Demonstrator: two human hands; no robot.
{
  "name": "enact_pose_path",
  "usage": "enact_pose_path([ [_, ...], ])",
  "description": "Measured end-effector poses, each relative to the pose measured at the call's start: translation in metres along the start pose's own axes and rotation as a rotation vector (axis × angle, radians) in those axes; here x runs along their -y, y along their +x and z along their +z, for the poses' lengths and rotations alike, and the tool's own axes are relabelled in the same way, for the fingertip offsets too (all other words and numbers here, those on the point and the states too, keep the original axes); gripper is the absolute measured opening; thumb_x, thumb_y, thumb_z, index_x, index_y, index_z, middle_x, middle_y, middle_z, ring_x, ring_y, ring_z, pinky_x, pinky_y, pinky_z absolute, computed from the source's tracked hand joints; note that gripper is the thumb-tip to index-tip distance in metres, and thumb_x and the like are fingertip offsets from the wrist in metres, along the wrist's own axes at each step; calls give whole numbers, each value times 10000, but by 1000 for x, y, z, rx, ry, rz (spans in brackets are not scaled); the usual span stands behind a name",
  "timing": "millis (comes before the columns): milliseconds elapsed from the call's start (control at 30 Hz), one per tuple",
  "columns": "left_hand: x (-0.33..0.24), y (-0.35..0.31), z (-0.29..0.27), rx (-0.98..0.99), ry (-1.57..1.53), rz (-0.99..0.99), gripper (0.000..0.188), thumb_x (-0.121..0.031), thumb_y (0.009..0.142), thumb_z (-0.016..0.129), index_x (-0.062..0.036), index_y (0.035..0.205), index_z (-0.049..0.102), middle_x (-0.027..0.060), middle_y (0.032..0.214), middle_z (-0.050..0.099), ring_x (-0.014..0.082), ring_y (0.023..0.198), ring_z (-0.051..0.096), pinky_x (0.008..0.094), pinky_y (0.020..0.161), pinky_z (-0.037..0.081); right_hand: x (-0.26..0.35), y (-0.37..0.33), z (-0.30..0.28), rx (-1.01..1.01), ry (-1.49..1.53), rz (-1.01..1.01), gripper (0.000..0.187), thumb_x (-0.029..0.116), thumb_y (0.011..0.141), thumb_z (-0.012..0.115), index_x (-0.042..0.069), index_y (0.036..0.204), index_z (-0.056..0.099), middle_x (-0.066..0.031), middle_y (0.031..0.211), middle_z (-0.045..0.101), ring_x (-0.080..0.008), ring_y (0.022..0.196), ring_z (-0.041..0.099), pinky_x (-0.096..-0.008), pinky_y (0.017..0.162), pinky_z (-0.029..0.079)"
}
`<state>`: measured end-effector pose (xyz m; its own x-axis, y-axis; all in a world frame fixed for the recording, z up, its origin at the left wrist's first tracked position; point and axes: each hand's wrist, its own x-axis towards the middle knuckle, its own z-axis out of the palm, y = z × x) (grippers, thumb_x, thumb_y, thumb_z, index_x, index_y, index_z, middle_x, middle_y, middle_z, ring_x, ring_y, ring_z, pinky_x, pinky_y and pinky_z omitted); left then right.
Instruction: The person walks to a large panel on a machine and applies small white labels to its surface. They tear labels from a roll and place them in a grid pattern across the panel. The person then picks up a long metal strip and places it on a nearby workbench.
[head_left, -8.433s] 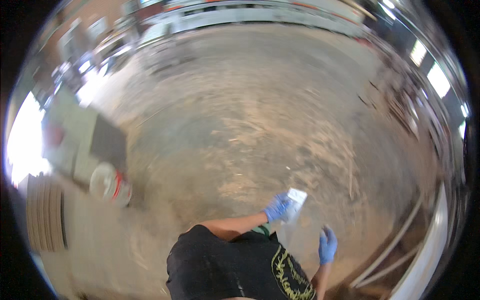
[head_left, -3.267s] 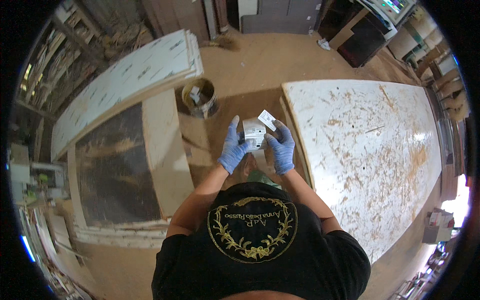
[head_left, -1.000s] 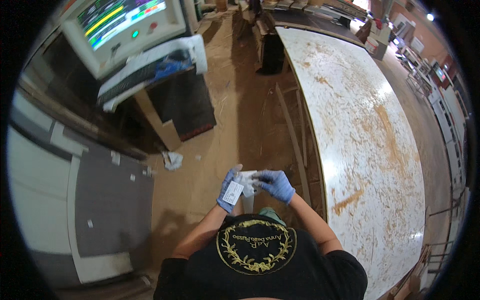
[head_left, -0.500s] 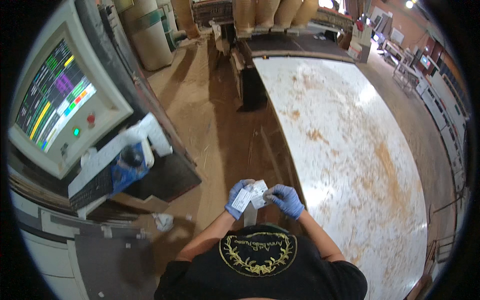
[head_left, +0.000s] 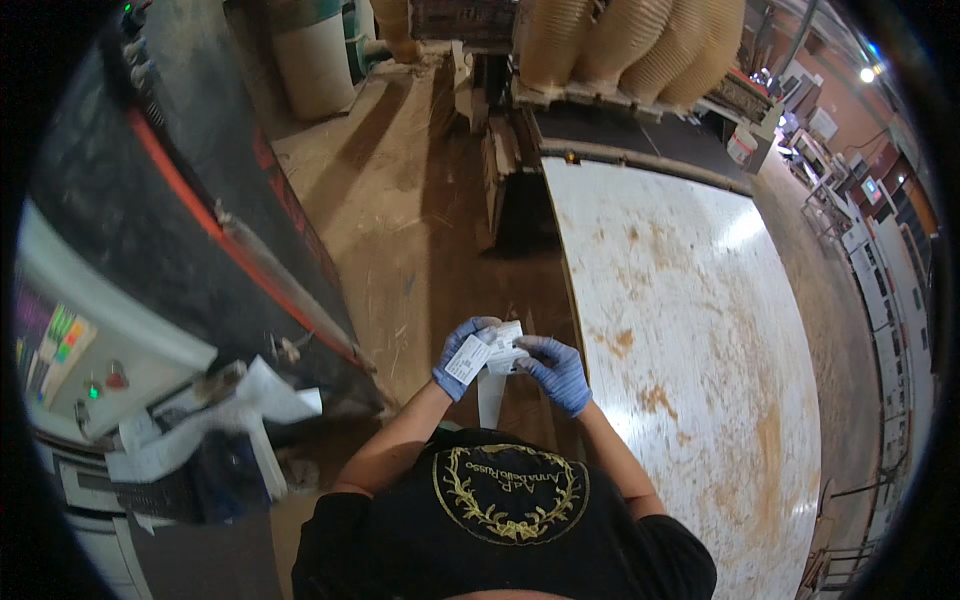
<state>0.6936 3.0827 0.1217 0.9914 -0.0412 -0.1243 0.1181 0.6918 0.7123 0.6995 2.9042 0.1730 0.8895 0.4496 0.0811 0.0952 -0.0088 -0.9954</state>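
In my left hand (head_left: 454, 343), which wears a blue-grey glove, I hold small white printed labels. One label (head_left: 467, 360) lies across the fingers. Another white label (head_left: 504, 344) sits between the two hands, partly overlapped by the first. Gloved the same way, my right hand (head_left: 562, 380) has its fingertips closed at the right edge of that label. Below the left hand hangs a pale strip (head_left: 490, 402), seemingly joined to the labels. Both hands are close together in front of my chest, left of a large white sheet (head_left: 690, 330).
Sawdust marks the sheet, which lies on a machine bed. Ribbed hoses (head_left: 640, 45) hang over its far end. On the left stand a dark cabinet with an orange-red edge (head_left: 190, 190), a control panel (head_left: 105, 340) and a shelf with papers (head_left: 205, 425). Dusty brown floor (head_left: 400, 270) runs between.
My view has shifted, so the control screen is now mostly cut off at the left. Both hands stay at the labels; the right fingers have moved along the label's edge.
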Motion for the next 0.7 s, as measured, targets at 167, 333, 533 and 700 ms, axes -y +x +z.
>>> enact_pose_path([
  [167, -50, 85, -24, 73, 108, 62, 150, -73, 801, 584, -36, 946, 591, 81, 926, 608, 179, 831, 592, 307, 751, 512, -11, 91, -2, -15, -121, -95, 116, 14, 775, 609, -7, 888, 627, -84, 856, 621, -130, 782, 585, -257, 719, 479],
  [333, -92, 143, -44, 44, 29, 88, 165, -64, 795, 594, -25, 955, 585, 85, 931, 606, 185, 842, 591, 307, 773, 505, -26, 176, 4, 20, -98, -123, 69, 18, 749, 638, 12, 816, 627, -81, 855, 613, -139, 813, 581, -263, 736, 475],
  [533, -140, 215, -91, -232, 80, 171, 130, -30, 802, 565, -36, 927, 600, 56, 891, 604, 134, 778, 581, 257, 700, 501, -37, 276, 0, 231, 27, -129, 89, 32, 714, 670, 55, 795, 640, -116, 1141, 533, -201, 996, 539, -317, 850, 432],
  [700, -172, 279, -137, -362, 162, 402, 154, -16, 798, 559, -28, 946, 598, 53, 905, 606, 138, 804, 584, 255, 708, 496, -44, 359, -24, 332, 89, -94, 88, 22, 700, 680, 46, 765, 625, -120, 1188, 507, -203, 1079, 486, -332, 924, 367],
])
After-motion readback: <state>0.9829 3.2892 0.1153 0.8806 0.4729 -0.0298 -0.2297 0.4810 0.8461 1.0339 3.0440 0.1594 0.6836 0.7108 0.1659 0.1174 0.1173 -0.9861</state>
